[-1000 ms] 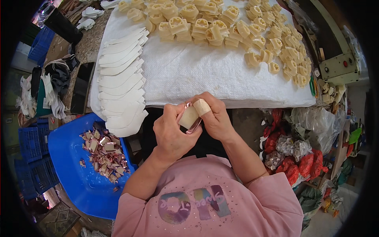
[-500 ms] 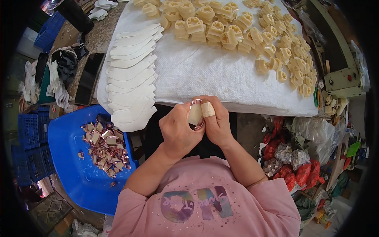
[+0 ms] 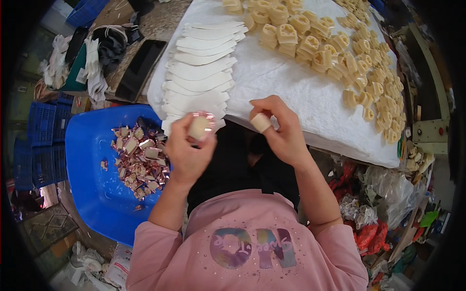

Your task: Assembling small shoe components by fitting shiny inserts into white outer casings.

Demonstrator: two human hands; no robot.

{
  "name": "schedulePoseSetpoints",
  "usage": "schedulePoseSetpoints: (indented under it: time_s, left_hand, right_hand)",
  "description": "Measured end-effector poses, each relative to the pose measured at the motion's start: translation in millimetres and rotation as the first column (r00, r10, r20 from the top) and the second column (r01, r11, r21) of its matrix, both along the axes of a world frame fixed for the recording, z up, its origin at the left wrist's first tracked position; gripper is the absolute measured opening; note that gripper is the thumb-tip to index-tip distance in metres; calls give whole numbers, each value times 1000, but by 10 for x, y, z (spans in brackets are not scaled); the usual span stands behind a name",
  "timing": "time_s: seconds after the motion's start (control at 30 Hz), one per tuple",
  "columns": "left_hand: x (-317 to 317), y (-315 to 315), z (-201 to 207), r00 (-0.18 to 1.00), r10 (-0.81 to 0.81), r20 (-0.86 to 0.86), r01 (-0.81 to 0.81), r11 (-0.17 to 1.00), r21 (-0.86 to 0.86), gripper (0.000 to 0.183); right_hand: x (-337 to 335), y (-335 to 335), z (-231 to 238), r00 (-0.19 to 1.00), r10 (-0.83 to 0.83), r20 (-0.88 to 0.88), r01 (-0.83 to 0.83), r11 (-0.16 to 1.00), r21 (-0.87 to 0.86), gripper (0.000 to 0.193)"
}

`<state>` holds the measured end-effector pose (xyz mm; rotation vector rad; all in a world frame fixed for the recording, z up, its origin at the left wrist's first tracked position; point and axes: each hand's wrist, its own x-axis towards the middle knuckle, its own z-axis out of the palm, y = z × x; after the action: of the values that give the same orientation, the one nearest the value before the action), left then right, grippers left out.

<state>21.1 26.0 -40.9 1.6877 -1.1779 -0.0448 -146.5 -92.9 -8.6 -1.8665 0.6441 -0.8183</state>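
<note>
Near the white strips point(image 3: 201, 72), a pink-rimmed cream piece point(image 3: 199, 128) is pinched in the left hand point(image 3: 187, 157); probably light, stiff, slick, best held by 2 edges. The right hand point(image 3: 285, 138) is loosely curled, seemingly unladen.

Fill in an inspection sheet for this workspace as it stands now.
Surface: white sheet, slightly creased, under the pieces.
Job's things: left hand holds a blurred pink-metallic and beige piece; similar pieces are heaped in the blue tub; overlapping white strips and beige moulded pieces lie on the sheet.
Clutter: black phone-like slab, red bags, clear plastic.
Hands: left grips the piece; right apart, partly open, thumb wrapped.
Cables: nothing seen clearly.
Surroundings: blue crates at left.
</note>
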Motion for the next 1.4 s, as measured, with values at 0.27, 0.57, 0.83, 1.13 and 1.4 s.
schedulePoseSetpoints:
  time_s: [0.27,0.57,0.83,1.13,1.4]
  left_hand:
    - [1013,841,-263,597,599,534,-754,647,116,47]
    - [567,423,-166,667,-19,-745,134,986,95,54]
    - [496,340,-62,678,-103,-727,129,991,-20,53]
    - [516,400,-41,731,-113,-673,118,992,-39,54]
    - [543,325,-92,719,-118,-685,92,993,-75,40]
  right_hand:
    - [408,121,-99,970,42,-239,-146,886,-439,29]
    - [633,167,-117,968,55,-246,-172,857,-486,29]
    - [984,267,16,945,153,-289,-289,803,-522,36]
    - [1312,366,-38,911,211,-355,-367,808,-462,28]
    - [1001,238,-102,949,216,231,-182,970,-161,20]
